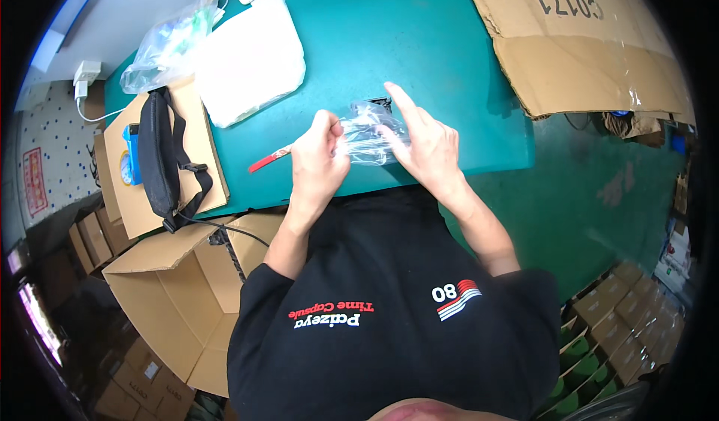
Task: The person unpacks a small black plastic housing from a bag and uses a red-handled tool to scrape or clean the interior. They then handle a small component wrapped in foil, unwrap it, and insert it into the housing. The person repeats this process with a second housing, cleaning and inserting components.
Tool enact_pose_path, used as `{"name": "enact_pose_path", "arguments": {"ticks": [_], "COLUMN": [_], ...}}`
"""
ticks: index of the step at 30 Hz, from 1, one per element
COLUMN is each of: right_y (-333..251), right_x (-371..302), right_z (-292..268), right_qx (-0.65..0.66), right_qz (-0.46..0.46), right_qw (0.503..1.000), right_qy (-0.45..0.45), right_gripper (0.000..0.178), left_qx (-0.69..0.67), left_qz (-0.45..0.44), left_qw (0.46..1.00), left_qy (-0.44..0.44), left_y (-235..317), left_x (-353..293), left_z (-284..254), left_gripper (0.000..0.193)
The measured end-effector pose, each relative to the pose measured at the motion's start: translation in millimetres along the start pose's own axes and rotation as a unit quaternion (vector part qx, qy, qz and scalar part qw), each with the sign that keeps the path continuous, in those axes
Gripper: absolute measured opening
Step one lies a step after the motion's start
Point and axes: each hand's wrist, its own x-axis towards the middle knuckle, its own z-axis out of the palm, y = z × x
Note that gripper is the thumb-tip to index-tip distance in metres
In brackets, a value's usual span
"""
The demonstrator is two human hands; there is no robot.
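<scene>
Over the near edge of the green table (374, 32), my left hand (318, 155) is closed, with a slim red stick-like tool (269, 159) jutting out to its left. The same hand pinches the side of a clear plastic bag (365, 140); its fingertips are partly hidden. My right hand (431, 148) is at the bag's right side, thumb across the film and index finger stretched away, the two well apart. A small dark item (383, 104) shows at the bag's far end, too little of it to name.
A white bag (251, 62) lies at the far left beside a clear plastic bag (172, 47). A black waist pack (161, 151) rests on cardboard next to a blue item (131, 155). An open carton (180, 294) stands below left; a large cardboard box (584, 62) is at right.
</scene>
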Motion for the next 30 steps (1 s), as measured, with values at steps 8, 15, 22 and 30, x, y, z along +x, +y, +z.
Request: {"name": "enact_pose_path", "arguments": {"ticks": [8, 15, 22, 30], "right_y": [12, -3, 60, 78], "right_x": [1, 12, 20, 9], "right_z": [12, -16, -16, 5], "right_qx": [0.014, -0.026, 0.131, 0.171], "right_qz": [-0.061, -0.025, 0.145, 0.248], "right_qw": [0.998, 0.993, 0.98, 0.953], "right_qy": [0.028, -0.111, 0.049, 0.018], "right_gripper": [0.056, 0.06, 0.033, 0.038], "left_qx": [0.166, 0.18, 0.159, 0.152], "left_qz": [0.124, 0.122, 0.21, 0.172], "left_qw": [0.978, 0.976, 0.955, 0.971], "left_qy": [0.002, -0.006, -0.14, -0.064], "left_y": [16, 5, 4, -13], "left_x": [13, 30, 41, 26], "left_z": [12, 13, 1, 38], "left_gripper": [0.003, 0.025, 0.095, 0.062]}}
